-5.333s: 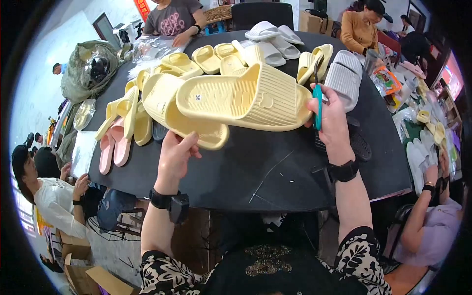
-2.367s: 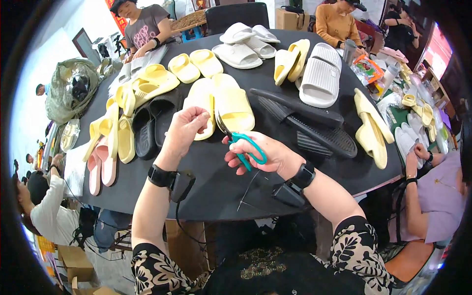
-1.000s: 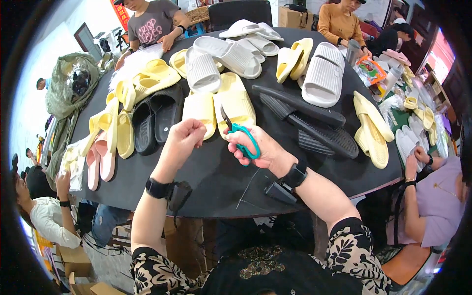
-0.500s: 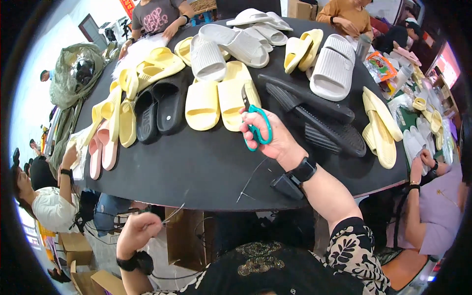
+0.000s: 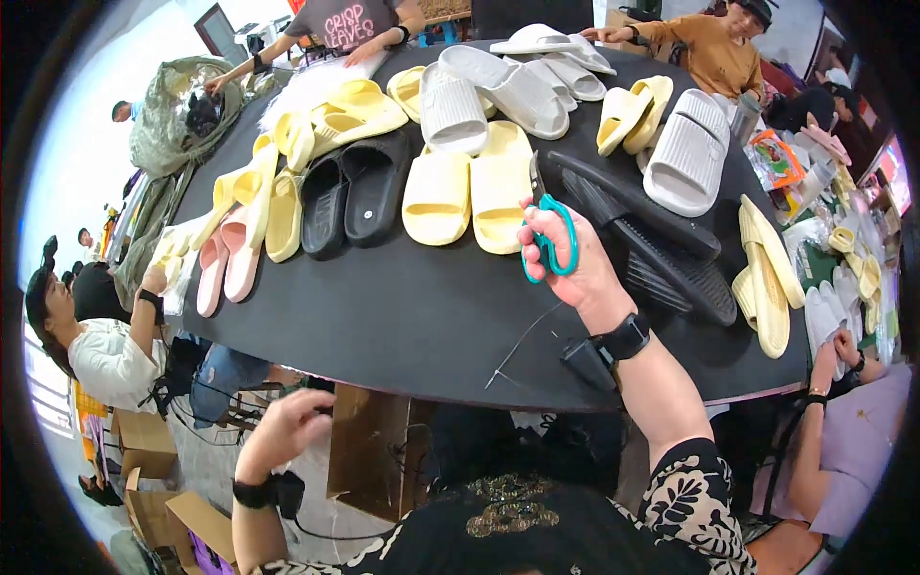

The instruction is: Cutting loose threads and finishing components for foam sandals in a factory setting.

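Scissors with teal handles (image 5: 573, 240) are held in my right hand (image 5: 573, 273), above the black tabletop, with the blades pointing up and away. Just past the blades lies a pair of yellow slides (image 5: 436, 201); to their left is a black pair (image 5: 376, 192). Ribbed black slides (image 5: 661, 249) lie in a heap to the right of my right hand. Below the table's near edge, my left hand (image 5: 286, 431) hangs with its fingers loosely apart and nothing visible in them. A thin dark thread (image 5: 522, 345) lies on the table between my hands.
Grey slides (image 5: 688, 158), pink slides (image 5: 240, 254) and more yellow slides (image 5: 767, 278) ring the round black table (image 5: 402, 326). An opened cardboard box (image 5: 369, 460) sits under the near edge. Several people work around the table, and a large green bag (image 5: 177, 115) stands at the far left.
My left hand has loosened its fingers, and the pale strands seen at its fingertips are gone. The whole scene has shifted right in view; my right hand still grips the scissors.
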A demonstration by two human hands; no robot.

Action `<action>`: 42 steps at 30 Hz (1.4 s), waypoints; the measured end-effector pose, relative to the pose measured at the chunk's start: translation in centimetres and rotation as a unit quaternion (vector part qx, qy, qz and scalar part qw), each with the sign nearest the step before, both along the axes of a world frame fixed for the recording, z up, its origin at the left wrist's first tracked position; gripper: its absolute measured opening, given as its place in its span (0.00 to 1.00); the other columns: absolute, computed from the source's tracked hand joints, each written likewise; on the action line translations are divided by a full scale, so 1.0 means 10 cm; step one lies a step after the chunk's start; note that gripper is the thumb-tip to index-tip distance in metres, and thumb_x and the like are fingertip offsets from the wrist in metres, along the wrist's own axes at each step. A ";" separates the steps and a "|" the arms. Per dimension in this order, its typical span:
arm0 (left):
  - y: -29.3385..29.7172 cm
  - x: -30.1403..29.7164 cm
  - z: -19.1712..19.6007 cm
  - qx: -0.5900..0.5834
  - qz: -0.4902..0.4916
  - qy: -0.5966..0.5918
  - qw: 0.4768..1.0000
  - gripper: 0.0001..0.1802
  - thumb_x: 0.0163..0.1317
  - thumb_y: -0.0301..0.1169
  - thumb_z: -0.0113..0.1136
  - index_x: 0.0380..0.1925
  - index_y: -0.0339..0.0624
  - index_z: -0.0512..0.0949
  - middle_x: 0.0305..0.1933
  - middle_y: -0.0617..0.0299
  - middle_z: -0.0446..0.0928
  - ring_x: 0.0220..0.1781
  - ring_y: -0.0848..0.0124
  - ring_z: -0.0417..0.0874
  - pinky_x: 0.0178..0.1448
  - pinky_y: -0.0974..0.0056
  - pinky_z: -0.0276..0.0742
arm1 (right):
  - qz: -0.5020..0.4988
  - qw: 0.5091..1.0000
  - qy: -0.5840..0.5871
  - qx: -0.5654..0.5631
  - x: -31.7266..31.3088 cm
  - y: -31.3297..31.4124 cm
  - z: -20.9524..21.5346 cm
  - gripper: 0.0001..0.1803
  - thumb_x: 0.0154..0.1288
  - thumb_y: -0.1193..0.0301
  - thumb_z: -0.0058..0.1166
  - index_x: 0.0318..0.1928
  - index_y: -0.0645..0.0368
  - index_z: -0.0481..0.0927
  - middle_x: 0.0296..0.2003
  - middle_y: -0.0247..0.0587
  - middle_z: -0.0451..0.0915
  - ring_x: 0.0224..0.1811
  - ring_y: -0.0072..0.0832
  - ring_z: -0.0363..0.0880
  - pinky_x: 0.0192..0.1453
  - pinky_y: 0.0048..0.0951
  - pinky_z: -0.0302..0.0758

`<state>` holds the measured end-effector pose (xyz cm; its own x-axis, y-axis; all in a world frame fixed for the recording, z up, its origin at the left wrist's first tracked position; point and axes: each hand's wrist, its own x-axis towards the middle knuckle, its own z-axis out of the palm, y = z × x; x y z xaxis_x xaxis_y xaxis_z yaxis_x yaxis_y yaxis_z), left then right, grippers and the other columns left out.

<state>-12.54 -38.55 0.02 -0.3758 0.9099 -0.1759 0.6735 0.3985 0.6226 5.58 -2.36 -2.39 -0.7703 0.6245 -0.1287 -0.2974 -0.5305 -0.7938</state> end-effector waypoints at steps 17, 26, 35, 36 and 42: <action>3.39 -0.53 0.12 0.034 -0.176 0.272 0.945 0.33 0.52 0.48 0.63 0.56 0.44 0.70 0.55 0.45 0.70 0.61 0.49 0.65 0.61 0.54 0.64 | -0.047 0.998 0.011 0.038 0.10 0.13 -0.06 0.14 0.60 0.70 0.56 0.45 0.58 0.71 0.24 0.32 0.73 0.19 0.18 0.71 0.18 0.19 0.66; 3.35 -0.40 0.15 0.029 -0.141 0.015 0.990 0.12 0.57 0.36 0.59 0.30 0.36 0.78 0.23 0.65 0.75 0.28 0.79 0.74 0.34 0.71 0.71 | -0.088 0.990 -0.005 0.110 0.18 0.23 -0.02 0.15 0.59 0.72 0.55 0.46 0.60 0.70 0.25 0.33 0.75 0.18 0.17 0.72 0.17 0.17 0.67; 2.53 -0.14 0.84 0.120 -0.054 -0.232 0.964 0.10 0.64 0.34 0.57 0.35 0.37 0.77 0.30 0.72 0.75 0.30 0.86 0.72 0.33 0.78 0.68 | -0.145 0.975 0.007 0.169 0.44 0.34 0.32 0.19 0.59 0.68 0.58 0.48 0.62 0.70 0.25 0.35 0.75 0.17 0.17 0.72 0.16 0.17 0.65; 2.44 -0.12 0.93 0.137 -0.042 -0.251 0.957 0.10 0.64 0.33 0.57 0.35 0.37 0.77 0.30 0.72 0.75 0.30 0.86 0.72 0.34 0.78 0.68 | -0.124 0.980 0.013 0.153 0.45 0.34 0.35 0.19 0.60 0.67 0.58 0.49 0.61 0.70 0.25 0.35 0.75 0.18 0.17 0.72 0.16 0.17 0.65; 2.26 -0.12 1.07 0.222 0.011 -0.119 0.968 0.10 0.64 0.34 0.56 0.35 0.37 0.77 0.29 0.71 0.76 0.32 0.85 0.72 0.36 0.77 0.68 | -0.058 0.984 0.059 0.161 0.43 0.16 0.41 0.28 0.59 0.58 0.61 0.53 0.61 0.67 0.28 0.37 0.77 0.25 0.24 0.78 0.21 0.20 0.71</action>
